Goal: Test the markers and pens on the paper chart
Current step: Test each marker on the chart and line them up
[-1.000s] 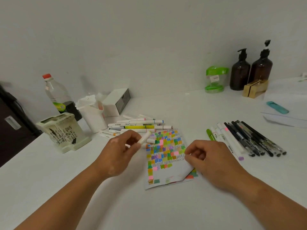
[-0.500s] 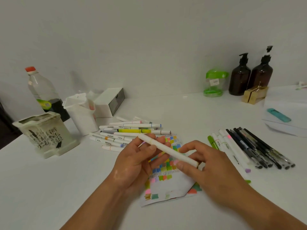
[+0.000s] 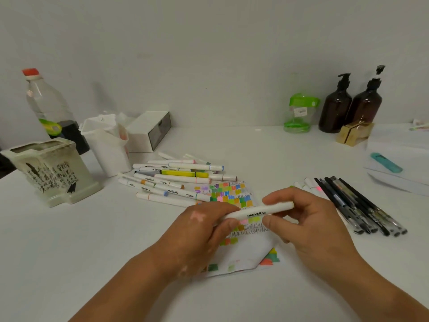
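Note:
A white marker [image 3: 257, 212] lies nearly level between both hands, above the paper chart [image 3: 234, 194]. My left hand [image 3: 199, 231] grips its left end with curled fingers. My right hand [image 3: 308, 219] pinches its right end between thumb and fingers. The chart is a white sheet full of small coloured squares and black scribble rows, with its lower right corner folded over. A pile of white markers [image 3: 176, 180] lies behind the chart on the left. A row of black pens and pale markers [image 3: 352, 205] lies to the right.
At the left stand a cream ceramic pot [image 3: 53, 173], a white holder [image 3: 109, 145], a white box [image 3: 151, 131] and a plastic bottle [image 3: 46, 103]. At the back right are a green jar [image 3: 299, 112], two brown pump bottles [image 3: 350, 105] and a gold box [image 3: 352, 133]. A teal item [image 3: 385, 161] lies on white paper.
My left hand lifted the marker from beside the pile. My right hand left the chart and took hold of the marker's right end. The marker turned nearly level.

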Demonstrator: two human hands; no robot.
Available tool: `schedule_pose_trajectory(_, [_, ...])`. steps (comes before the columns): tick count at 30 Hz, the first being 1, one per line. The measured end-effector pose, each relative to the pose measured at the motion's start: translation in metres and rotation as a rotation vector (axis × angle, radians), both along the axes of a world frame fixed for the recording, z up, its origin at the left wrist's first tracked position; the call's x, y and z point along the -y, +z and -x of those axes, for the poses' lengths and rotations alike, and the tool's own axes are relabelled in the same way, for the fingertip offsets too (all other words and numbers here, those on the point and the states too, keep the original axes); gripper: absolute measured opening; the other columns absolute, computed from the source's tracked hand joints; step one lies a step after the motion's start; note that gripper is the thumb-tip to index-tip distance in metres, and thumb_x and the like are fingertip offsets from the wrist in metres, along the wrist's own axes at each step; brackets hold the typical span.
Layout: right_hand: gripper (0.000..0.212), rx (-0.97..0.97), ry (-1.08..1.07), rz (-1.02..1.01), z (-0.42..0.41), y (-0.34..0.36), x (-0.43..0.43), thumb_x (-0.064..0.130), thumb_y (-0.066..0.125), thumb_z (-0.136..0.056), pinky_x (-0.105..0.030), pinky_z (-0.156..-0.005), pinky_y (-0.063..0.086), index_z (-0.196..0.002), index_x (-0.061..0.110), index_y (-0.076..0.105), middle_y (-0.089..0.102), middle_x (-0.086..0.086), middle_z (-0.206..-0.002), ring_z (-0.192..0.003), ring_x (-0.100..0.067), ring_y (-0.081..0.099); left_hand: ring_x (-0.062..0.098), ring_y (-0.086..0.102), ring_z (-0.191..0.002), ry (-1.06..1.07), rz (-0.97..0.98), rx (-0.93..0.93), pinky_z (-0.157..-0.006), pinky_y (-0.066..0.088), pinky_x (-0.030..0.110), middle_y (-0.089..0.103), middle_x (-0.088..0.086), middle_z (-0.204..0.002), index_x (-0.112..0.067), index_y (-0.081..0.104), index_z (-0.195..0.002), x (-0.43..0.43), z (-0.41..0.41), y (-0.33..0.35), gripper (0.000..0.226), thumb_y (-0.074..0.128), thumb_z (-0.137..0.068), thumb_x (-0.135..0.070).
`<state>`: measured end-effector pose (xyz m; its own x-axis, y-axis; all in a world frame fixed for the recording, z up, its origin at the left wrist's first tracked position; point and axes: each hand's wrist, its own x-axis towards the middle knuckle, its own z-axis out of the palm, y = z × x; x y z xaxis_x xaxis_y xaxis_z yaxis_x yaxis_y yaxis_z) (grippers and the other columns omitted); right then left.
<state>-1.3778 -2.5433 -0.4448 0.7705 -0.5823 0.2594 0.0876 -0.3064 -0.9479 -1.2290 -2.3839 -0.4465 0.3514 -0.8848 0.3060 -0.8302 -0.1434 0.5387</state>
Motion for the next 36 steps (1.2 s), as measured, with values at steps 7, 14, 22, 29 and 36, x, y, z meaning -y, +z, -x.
schedule_pose_trajectory(7, [0.029,-0.039,0.278,-0.22,-0.002,-0.004,-0.009,0.041,0.082,-0.067,-0.035,-0.05,0.052,-0.09,0.026,0.074,0.063,-0.006,-0.064,-0.051,-0.02,0.056,-0.007,0.051,-0.067,-0.081,0.017,0.024,-0.06,0.032,0.006,0.05,-0.033,-0.069,-0.032,0.063,-0.121,0.002,0.009,0.004,0.035,0.042,-0.1,-0.051])
schedule_pose_trajectory(14, [0.008,0.103,0.063,-0.411,-0.001,-0.005,0.003,0.025,0.065,-0.072,-0.031,-0.043,0.047,-0.071,0.017,0.066,0.057,-0.011,-0.057,-0.052,-0.022,0.054,-0.004,0.05,-0.091,0.073,-0.139,0.035,-0.07,0.041,0.007,0.047,-0.03,-0.088,-0.052,0.05,-0.124,-0.006,-0.01,-0.006,0.069,0.066,-0.064,-0.08])
schedule_pose_trajectory(22, [0.02,-0.254,0.044,-0.032,-0.009,-0.01,-0.007,0.01,0.076,-0.081,-0.026,-0.048,0.054,-0.075,0.028,0.072,0.066,-0.003,-0.056,-0.047,-0.013,0.062,-0.002,0.042,-0.096,0.052,-0.293,0.117,-0.078,0.033,0.012,0.037,-0.035,-0.098,-0.051,0.046,-0.132,0.004,-0.01,-0.022,0.076,0.059,-0.066,-0.086])
schedule_pose_trajectory(29, [0.016,-0.346,0.018,0.032,-0.01,-0.012,-0.007,0.018,0.079,-0.08,-0.032,-0.051,0.061,-0.074,0.031,0.072,0.068,0.001,-0.06,-0.051,-0.01,0.064,0.0,0.044,-0.099,0.056,-0.306,0.091,-0.083,0.039,0.017,0.042,-0.03,-0.103,-0.051,0.047,-0.132,0.004,-0.011,-0.022,0.076,0.061,-0.065,-0.086])
schedule_pose_trajectory(36, [0.014,-0.378,0.049,0.069,-0.01,-0.013,-0.006,0.018,0.077,-0.079,-0.025,-0.05,0.056,-0.076,0.032,0.072,0.069,0.002,-0.063,-0.055,-0.016,0.069,0.001,0.045,-0.1,0.06,-0.319,0.093,-0.084,0.04,0.017,0.043,-0.026,-0.107,-0.048,0.049,-0.132,0.004,-0.01,-0.021,0.075,0.064,-0.067,-0.082])
